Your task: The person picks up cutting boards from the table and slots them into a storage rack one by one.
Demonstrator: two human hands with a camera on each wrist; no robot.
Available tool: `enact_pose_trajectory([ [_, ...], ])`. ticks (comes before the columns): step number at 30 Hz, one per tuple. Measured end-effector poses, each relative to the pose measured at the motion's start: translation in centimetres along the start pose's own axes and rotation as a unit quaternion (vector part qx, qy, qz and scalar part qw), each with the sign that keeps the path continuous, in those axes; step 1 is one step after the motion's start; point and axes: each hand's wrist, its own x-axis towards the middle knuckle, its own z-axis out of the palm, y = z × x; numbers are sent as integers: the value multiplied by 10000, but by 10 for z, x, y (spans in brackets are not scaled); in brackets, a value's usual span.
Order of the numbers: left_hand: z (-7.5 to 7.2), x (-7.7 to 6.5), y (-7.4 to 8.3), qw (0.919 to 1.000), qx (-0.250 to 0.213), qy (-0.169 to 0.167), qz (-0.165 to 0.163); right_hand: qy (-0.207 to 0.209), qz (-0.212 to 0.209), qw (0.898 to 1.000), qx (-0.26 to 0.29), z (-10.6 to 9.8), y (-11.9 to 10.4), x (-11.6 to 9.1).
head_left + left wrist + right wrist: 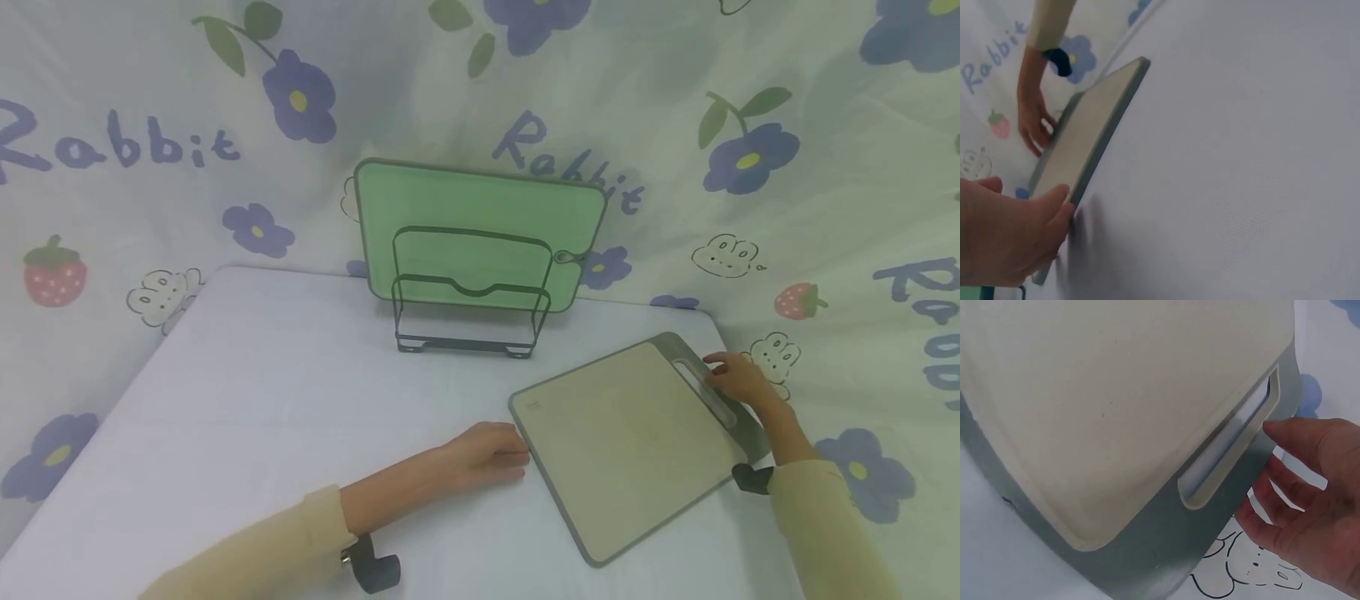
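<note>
A beige cutting board (pixel 630 450) with a grey-green border lies at a slant between the hands, with a long handle slot along its right end. My right hand (pixel 738 379) grips that slotted end. Close up in the right wrist view, its thumb (pixel 1282 431) rests on the strip beside the slot, and the other fingers reach under the edge. At the opposite edge, my left hand (pixel 483 454) pinches the border with its fingertips. In the left wrist view the left hand (pixel 1016 231) overlaps the board's edge (pixel 1116 119), partly hiding it.
Behind stands a dark wire rack (pixel 468 343) holding a green board (pixel 480 200) upright, with a small loop at its right side. A white cloth covers the table (pixel 262 375). Patterned fabric (pixel 150 83) hangs along the back and right. Each wrist wears a dark strap mount (pixel 375 571).
</note>
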Motion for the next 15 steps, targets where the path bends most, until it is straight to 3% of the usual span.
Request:
enact_pose_trajectory([
  [5, 1, 4, -1, 9942, 1012, 17, 354, -66, 107, 9998, -147, 0, 1, 4],
  [9, 5, 4, 0, 9802, 1873, 70, 640, -129, 236, 9995, -192, 1, 4, 8],
  [11, 9, 4, 2, 9812, 1873, 104, 446, -138, 245, 9995, -166, 1, 3, 8],
  [13, 14, 5, 7, 9861, 1647, 194, 14, -120, 238, 9996, -131, 2, 4, 9],
  [14, 17, 6, 10, 9943, 970, 245, -374, -88, 237, 9996, -121, 2, 4, 9],
  [15, 20, 6, 12, 9956, 614, 352, -613, -52, 258, 9996, -124, 3, 4, 10],
])
